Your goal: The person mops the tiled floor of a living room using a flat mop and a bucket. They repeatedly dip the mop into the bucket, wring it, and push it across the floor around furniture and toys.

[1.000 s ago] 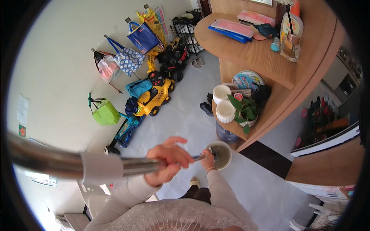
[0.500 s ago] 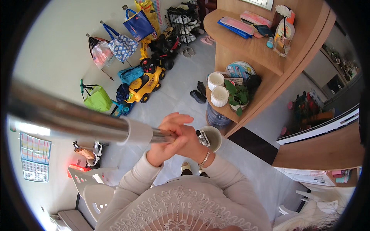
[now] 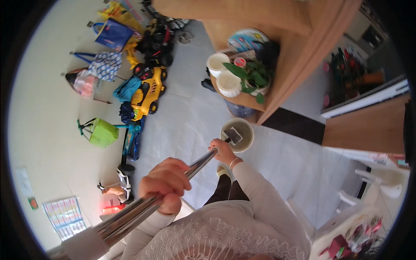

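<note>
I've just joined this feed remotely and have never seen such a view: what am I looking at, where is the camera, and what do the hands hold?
There is no machine here: a person works with two bare hands. The picture comes from a fisheye camera on the person's head, looking down, so straight edges bend near the rim. Both hands hold one long metal pole: the left hand grips it nearer the body, the right hand lower down. The pole's flat head sits in a round bucket on the grey floor. Beside the bucket, a wooden shelf carries white pots and a plant. Toy cars and bags line the wall at left.
</note>
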Demonstrator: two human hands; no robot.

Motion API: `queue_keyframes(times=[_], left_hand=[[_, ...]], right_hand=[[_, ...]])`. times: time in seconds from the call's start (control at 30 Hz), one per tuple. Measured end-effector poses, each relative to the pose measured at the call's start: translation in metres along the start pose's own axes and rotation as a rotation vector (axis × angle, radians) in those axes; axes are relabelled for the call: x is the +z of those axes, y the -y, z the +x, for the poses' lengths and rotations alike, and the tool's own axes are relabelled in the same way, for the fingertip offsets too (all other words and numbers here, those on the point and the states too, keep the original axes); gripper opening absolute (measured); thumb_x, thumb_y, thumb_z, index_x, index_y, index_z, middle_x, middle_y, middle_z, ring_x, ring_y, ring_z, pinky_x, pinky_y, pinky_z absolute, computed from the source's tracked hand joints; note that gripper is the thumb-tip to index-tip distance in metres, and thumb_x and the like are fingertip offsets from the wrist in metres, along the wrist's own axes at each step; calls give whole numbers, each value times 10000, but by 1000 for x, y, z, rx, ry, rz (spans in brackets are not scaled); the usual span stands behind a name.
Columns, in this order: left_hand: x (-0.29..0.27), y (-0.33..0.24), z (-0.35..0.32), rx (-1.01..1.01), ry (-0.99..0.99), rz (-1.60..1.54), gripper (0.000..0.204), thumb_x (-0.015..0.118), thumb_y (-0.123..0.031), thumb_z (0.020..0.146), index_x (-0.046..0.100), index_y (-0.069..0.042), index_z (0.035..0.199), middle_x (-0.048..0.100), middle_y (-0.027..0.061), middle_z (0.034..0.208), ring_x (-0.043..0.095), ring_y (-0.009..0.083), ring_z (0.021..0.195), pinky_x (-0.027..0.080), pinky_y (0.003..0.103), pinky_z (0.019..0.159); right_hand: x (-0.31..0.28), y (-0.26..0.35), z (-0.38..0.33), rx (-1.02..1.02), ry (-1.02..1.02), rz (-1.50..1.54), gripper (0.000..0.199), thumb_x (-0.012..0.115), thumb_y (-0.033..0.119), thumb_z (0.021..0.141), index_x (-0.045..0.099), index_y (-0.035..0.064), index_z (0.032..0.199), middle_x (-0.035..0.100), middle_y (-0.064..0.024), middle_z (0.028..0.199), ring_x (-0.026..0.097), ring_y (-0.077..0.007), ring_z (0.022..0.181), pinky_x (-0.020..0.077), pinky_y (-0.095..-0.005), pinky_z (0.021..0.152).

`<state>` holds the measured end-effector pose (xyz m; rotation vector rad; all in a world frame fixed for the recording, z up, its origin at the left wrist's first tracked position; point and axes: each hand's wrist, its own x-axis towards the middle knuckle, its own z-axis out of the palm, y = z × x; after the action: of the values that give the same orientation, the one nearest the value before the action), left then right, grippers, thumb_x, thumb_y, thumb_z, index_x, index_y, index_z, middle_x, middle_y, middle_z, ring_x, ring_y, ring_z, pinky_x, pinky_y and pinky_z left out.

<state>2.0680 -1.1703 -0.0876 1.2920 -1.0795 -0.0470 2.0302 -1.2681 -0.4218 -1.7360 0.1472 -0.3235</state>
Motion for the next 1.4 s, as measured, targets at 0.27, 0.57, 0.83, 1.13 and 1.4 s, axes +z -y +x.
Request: queue_keyframes(times=[0.27,0.57,0.83,1.13,1.4], left_hand=[[-5,1,0,-65,6,109,311,550,-347,949,365,-112,864,587,76,587,637,255,577,457,544,837],[-27,-14,-12,-180,-28,226,374,593,-384,920,423,-52,893,570,235,1199,509,343,1169,341,478,1032],[-10,-54,-7,-61,-232,122,451,595,-504,886,387,-130,744,443,1,538,472,161,546,408,380,710],[-36,-173,33,114,-170,-364,406,793,-382,754,460,-152,784,410,-77,536,423,89,615,365,267,625],[36,-35,-34,-115,-199,-86,284,470,-219,991,371,-95,755,363,12,566,349,139,471,308,304,467]], right_hand=[[21,-54,-9,17,-185,-117,124,669,63,744,549,66,773,573,-113,746,577,-331,748,459,-408,655],[-15,288,39,-431,-38,-13,265,694,110,663,604,127,912,648,-98,783,631,-328,735,487,-408,595],[1,256,13,-413,-73,8,270,666,51,624,563,113,866,613,-74,761,615,-313,731,482,-389,601],[6,124,-15,-294,-170,13,149,683,23,671,584,82,766,610,-89,715,611,-303,677,478,-358,586],[-11,201,-9,-463,-342,46,183,703,28,670,564,98,766,591,-76,693,591,-293,626,461,-367,555]])
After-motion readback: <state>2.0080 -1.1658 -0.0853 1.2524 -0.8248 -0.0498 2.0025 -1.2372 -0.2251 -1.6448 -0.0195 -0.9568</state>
